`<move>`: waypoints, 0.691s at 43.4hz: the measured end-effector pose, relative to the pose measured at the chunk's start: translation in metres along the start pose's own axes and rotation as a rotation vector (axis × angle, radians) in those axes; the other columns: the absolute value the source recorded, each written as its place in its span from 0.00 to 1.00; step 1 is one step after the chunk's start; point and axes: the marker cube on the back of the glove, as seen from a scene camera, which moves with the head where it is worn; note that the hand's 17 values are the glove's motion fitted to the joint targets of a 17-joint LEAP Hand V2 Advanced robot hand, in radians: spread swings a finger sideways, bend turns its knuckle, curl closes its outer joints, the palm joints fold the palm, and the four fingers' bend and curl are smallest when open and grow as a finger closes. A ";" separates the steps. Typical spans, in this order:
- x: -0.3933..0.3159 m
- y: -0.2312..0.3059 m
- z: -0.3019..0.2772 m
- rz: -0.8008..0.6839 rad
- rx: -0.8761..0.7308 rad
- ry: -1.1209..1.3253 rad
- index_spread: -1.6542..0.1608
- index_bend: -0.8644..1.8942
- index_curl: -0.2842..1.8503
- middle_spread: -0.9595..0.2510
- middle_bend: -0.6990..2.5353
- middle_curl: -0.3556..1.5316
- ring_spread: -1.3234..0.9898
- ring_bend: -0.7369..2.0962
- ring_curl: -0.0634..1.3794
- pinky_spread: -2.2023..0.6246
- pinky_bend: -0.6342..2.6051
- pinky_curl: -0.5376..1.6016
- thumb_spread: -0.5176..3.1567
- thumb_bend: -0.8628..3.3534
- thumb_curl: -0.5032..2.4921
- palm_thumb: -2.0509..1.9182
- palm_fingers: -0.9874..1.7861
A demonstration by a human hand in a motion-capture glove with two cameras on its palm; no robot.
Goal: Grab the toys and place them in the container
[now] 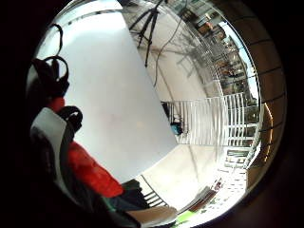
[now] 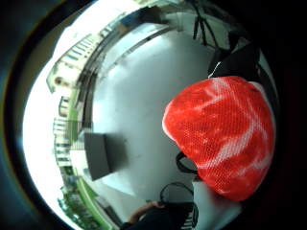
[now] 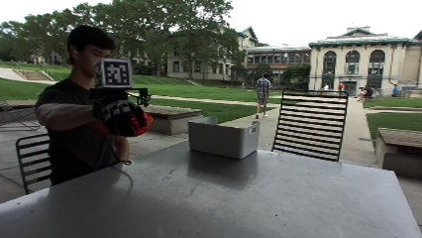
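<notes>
In the outside view my gloved right hand is raised above the table's left side and grips a red toy with white marbling. The toy fills much of the thumb side palm view, and a strip of the toy shows beside the glove straps in the little finger side view. The grey container stands on the table at its far edge, to the right of my hand and lower than it. The same container appears small on the tabletop in the thumb side view.
A slatted metal chair stands behind the table at the far right, and another chair behind the person at the left. A tripod stands on the pavement beyond the table edge.
</notes>
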 end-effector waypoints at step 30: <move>-0.343 0.087 -0.120 -0.205 0.017 -0.023 0.67 0.36 0.34 0.43 0.33 0.50 0.35 0.56 0.39 0.62 0.48 0.44 0.37 0.25 0.48 0.66 0.70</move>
